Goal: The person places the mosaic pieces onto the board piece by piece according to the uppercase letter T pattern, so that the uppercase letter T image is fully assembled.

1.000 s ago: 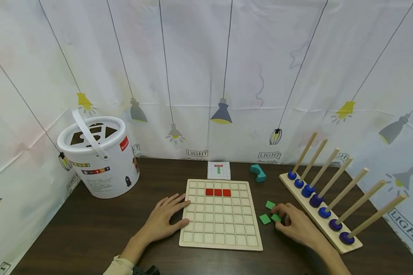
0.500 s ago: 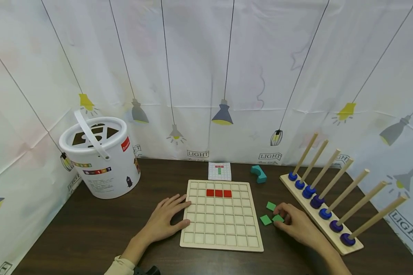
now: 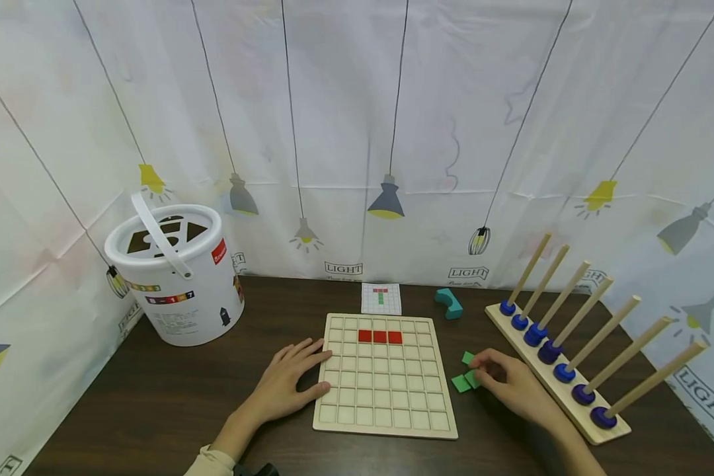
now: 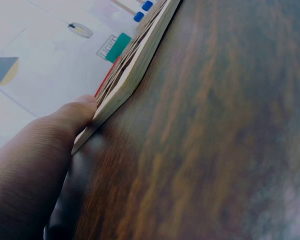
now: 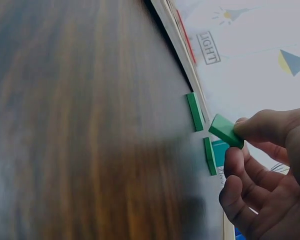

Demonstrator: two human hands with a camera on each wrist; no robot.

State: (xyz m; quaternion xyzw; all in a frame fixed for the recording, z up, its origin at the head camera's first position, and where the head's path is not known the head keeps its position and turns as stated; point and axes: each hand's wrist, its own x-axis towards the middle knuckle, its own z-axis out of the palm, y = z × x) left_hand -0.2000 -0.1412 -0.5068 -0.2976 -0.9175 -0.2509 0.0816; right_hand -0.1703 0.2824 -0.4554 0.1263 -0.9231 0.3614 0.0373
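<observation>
My right hand [image 3: 508, 383] pinches a green square tile [image 5: 223, 128] between thumb and fingers, tilted in the right wrist view. Two more green tiles lie on the table beside it: one [image 3: 461, 384] nearer the board, the other [image 3: 467, 357] farther back, partly overlapped by my fingers. My left hand [image 3: 288, 381] rests with spread fingers at the left edge of a pale wooden grid board [image 3: 383, 380]. In the left wrist view the thumb [image 4: 72, 114] touches the board's rim. Three red tiles [image 3: 379, 336] sit side by side in the board's second row from the back.
Behind the board lies a card [image 3: 381, 305] printed with a red and green T pattern. A teal arch block [image 3: 450, 305] is to its right. Far right stands a wooden peg rack [image 3: 595, 431] with blue and purple rings. A white lidded bucket [image 3: 184, 317] stands at left.
My right hand has lifted one green tile off the table and tilted it. The left hand stays at the board's edge. The head view has shifted slightly.
</observation>
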